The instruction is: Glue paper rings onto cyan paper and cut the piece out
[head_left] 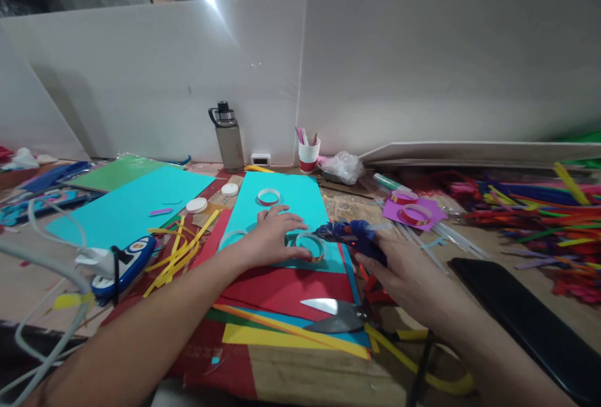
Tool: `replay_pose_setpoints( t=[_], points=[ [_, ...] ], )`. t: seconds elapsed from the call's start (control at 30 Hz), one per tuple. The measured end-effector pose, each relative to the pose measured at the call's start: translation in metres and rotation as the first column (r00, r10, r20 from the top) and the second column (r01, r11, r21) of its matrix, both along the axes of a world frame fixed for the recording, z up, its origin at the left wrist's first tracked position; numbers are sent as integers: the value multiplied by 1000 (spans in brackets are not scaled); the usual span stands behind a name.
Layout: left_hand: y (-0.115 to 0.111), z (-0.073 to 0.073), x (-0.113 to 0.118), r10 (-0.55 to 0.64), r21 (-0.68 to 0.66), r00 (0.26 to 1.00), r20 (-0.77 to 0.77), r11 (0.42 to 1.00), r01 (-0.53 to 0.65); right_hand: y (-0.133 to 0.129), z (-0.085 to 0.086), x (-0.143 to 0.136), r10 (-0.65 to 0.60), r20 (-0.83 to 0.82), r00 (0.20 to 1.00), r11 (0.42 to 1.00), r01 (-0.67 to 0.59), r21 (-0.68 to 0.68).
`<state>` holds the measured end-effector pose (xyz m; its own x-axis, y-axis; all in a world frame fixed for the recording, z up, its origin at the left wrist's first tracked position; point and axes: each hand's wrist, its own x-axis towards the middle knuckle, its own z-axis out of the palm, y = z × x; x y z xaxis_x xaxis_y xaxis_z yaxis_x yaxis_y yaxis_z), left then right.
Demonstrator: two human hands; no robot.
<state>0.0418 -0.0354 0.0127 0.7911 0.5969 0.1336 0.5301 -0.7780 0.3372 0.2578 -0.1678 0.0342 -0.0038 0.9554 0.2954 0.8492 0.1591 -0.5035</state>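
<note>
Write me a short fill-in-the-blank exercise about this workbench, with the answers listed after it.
The glue gun is in the person's ____ hand.
The purple square carries ____ rings.
In the picture, the bottle stands to the ____ of the cup.

Missing words: right; two; left.

I watch through the head view and take the near paper ring point(321, 247) as my clock's centre. The left hand point(280, 235) lies on the turquoise sheet point(295, 191), thumb and fingers about that ring; whether they pinch it, I can't tell. On its three o'clock side, the right hand point(399, 263) grips a blue glue gun point(359, 236), nozzle aimed toward nine. I see scissors point(340, 320) at five, yellow strips point(181, 250) at nine, a bottle point(229, 147) near eleven and a pencil cup point(308, 154) at twelve.
</note>
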Motion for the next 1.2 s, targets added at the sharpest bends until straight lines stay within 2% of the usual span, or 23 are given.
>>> replay_pose_setpoints(
  t=[0.3,0.67,0.87,1.03,1.2],
  points=[
    [2,-6,3,-27,38,1000,-12,999,28,-1,-4,-1,-8,-10,1000,1000,7,-14],
    [2,-4,3,-33,38,998,-56,999,35,3,-15,-8,25,-59,998,998,-29,-59],
    [3,-7,3,-31,42,999,-42,999,33,6,-19,-10,-46,5,999,996,46,-79],
    [6,-9,4,-30,38,999,-43,999,32,6,-21,-11,-18,-23,1000,998,16,-59],
    [8,-10,5,-32,23,998,-58,999,34,7,-24,-11,-51,45,998,995,55,-83]
  ],
)
